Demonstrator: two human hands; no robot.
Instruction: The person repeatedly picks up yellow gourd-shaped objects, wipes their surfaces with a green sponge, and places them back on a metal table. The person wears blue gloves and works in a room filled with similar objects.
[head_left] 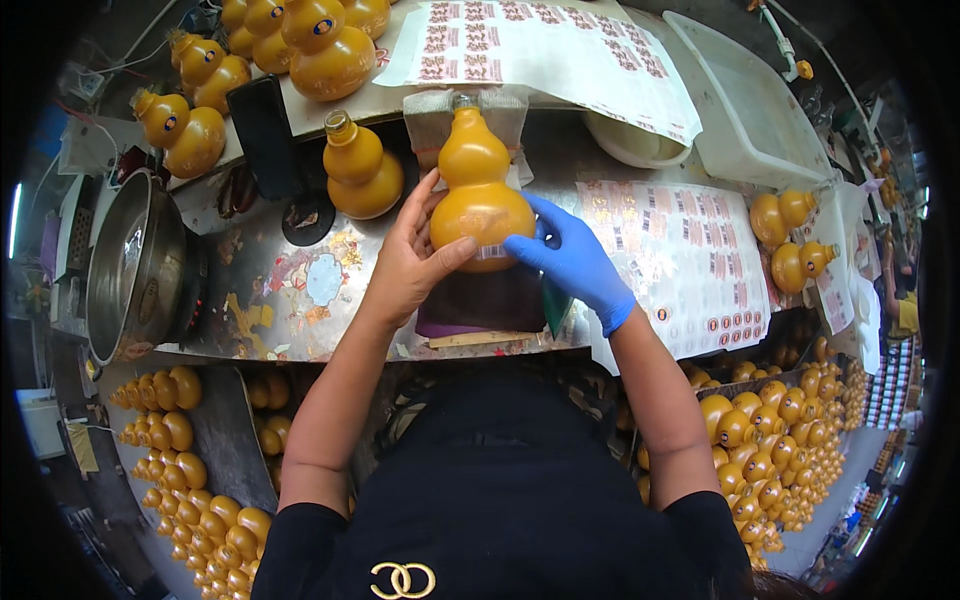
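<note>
Between my two hands is a yellow gourd-shaped bottle point(475, 190), its clear neck pointing away from me. My bare left hand point(415, 245) grips the bottle's left side, thumb across its lower bulb. On the other side, my right hand point(575, 255), in a blue glove, holds the lower bulb with its thumb beside a small barcode label point(492, 252). A white cloth point(425, 115) lies behind the bottle, and a dark pad point(480, 300) is under it. Another gourd-shaped bottle point(362, 170) stands left of my hands.
Sheets of stickers point(690, 260) lie to the right and more label sheets point(540, 50) at the back. A metal pan point(135, 270) and a phone on a stand point(262, 135) are on the left. Many gourd bottles point(770, 420) fill the floor on both sides. A plastic tub point(750, 100) stands back right.
</note>
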